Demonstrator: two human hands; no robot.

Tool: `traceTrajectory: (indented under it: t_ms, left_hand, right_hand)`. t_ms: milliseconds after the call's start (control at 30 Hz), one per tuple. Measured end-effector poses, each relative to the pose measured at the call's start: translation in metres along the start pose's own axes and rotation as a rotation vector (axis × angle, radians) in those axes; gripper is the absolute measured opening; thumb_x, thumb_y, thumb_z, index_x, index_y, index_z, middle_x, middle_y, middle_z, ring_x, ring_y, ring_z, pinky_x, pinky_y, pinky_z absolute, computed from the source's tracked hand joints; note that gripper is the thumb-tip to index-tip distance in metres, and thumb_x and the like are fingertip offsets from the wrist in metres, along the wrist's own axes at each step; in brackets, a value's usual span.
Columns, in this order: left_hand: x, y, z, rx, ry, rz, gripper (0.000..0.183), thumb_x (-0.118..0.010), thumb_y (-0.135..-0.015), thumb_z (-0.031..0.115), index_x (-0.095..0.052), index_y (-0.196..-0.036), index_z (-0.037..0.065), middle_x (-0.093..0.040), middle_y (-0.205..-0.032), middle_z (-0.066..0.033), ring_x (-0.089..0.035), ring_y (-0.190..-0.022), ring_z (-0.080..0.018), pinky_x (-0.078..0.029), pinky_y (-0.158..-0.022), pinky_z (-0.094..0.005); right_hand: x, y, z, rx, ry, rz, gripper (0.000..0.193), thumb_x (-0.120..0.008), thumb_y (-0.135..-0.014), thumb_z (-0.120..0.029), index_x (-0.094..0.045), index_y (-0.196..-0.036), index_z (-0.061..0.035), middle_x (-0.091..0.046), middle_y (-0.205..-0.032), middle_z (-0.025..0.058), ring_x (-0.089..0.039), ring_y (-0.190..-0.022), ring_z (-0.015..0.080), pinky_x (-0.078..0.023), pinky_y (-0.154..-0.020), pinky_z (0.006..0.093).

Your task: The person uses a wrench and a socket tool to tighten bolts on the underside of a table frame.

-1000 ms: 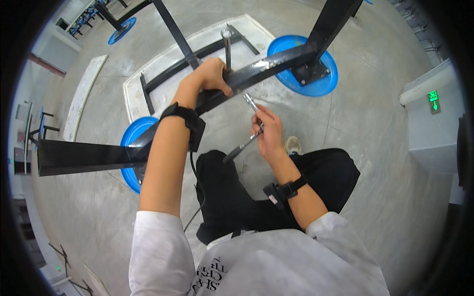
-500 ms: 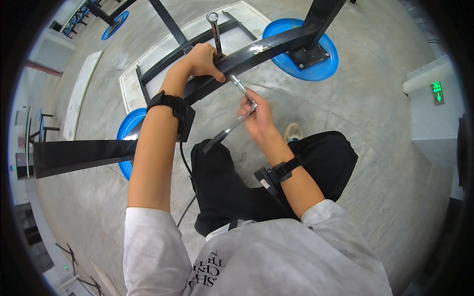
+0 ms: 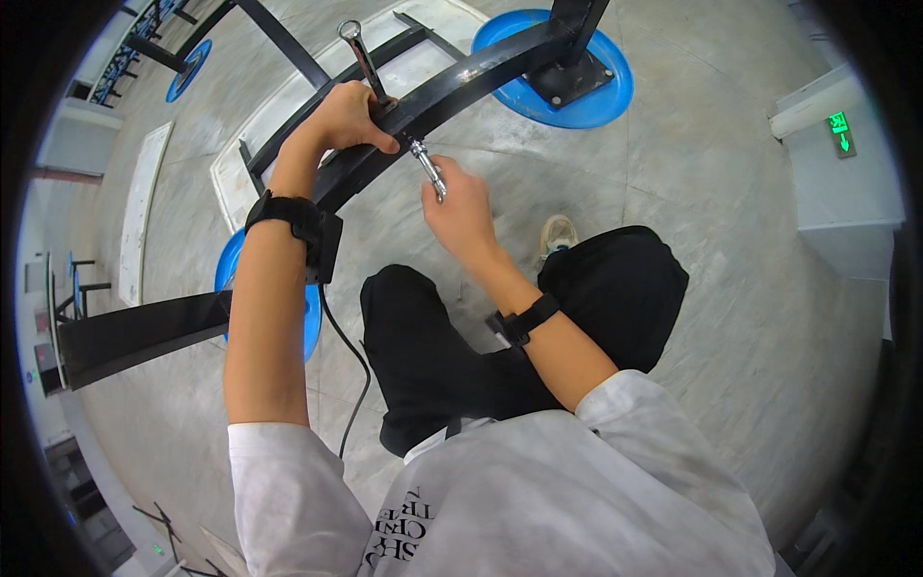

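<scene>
My left hand (image 3: 346, 120) is closed over a curved black metal beam (image 3: 461, 87), thumb on its near face, fingertips hidden. A shiny wrench with a ring end (image 3: 361, 53) stands up from the beam; its lower end is tucked at that hand. My right hand (image 3: 461, 207), on the near side, is closed around a chrome socket wrench (image 3: 429, 171). The socket end meets the beam's near face just beside my left thumb. The wrench's handle is hidden by the right hand. Whatever the socket sits on cannot be made out.
Blue round discs (image 3: 611, 82) lie under the frame's black legs. A white panel (image 3: 231, 178) is on the grey floor beneath the frame. A black leg (image 3: 144, 337) juts out left. A cable (image 3: 361, 385) hangs from my left wrist device. My knees are close below.
My right hand has swung the socket wrench so its handle, visible before, is now hidden. The whole scene has shifted left and slightly up in the picture. My left hand stays on the beam.
</scene>
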State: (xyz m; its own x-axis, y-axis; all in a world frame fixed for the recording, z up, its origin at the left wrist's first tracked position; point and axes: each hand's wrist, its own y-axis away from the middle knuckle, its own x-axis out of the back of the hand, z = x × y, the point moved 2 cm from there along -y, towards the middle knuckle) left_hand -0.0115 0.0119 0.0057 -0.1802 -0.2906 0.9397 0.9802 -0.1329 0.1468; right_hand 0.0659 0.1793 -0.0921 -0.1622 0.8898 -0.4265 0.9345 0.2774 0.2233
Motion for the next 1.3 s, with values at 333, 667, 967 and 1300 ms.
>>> traceTrajectory:
  t_ms: [333, 667, 967, 1300]
  left_hand:
    - [-0.001, -0.003, -0.001, 0.016, -0.042, -0.014, 0.061, -0.078, -0.042, 0.035, -0.063, -0.084, -0.007, -0.062, -0.079, -0.0163, -0.060, -0.073, -0.0271, -0.049, -0.069, -0.0317]
    - [-0.002, 0.001, -0.001, 0.043, -0.026, 0.013, 0.062, -0.078, -0.041, 0.034, -0.063, -0.086, -0.006, -0.062, -0.081, -0.0166, -0.060, -0.075, -0.0272, -0.049, -0.070, -0.0315]
    - [-0.002, 0.001, -0.002, 0.027, -0.025, 0.019, 0.057, -0.078, -0.042, 0.035, -0.063, -0.079, -0.007, -0.062, -0.076, -0.0169, -0.060, -0.071, -0.0270, -0.049, -0.067, -0.0323]
    - [-0.002, -0.001, -0.002, 0.075, 0.002, -0.067, 0.058, -0.079, -0.043, 0.030, -0.062, -0.085, -0.007, -0.062, -0.080, -0.0150, -0.059, -0.076, -0.0239, -0.047, -0.072, -0.0307]
  right_hand:
    - [0.025, 0.014, 0.002, 0.129, 0.226, 0.119, 0.031, -0.056, -0.075, -0.004, -0.056, -0.104, 0.0056, -0.058, -0.067, 0.0105, -0.053, -0.053, 0.0156, -0.040, -0.049, 0.0275]
    - [0.017, 0.012, -0.009, -0.158, -0.451, 0.047, 0.024, -0.054, -0.078, -0.004, -0.054, -0.099, 0.0082, -0.051, -0.065, 0.0065, -0.044, -0.049, 0.0108, -0.037, -0.047, 0.0247]
    - [0.001, 0.002, -0.004, -0.252, -0.577, -0.028, 0.020, -0.055, -0.079, -0.006, -0.054, -0.096, 0.0047, -0.050, -0.066, 0.0054, -0.043, -0.052, 0.0109, -0.036, -0.051, 0.0258]
    - [-0.001, -0.007, 0.004, -0.544, -1.048, -0.029, 0.023, -0.052, -0.082, -0.008, -0.048, -0.100, 0.0065, -0.048, -0.067, 0.0027, -0.039, -0.048, 0.0090, -0.034, -0.048, 0.0240]
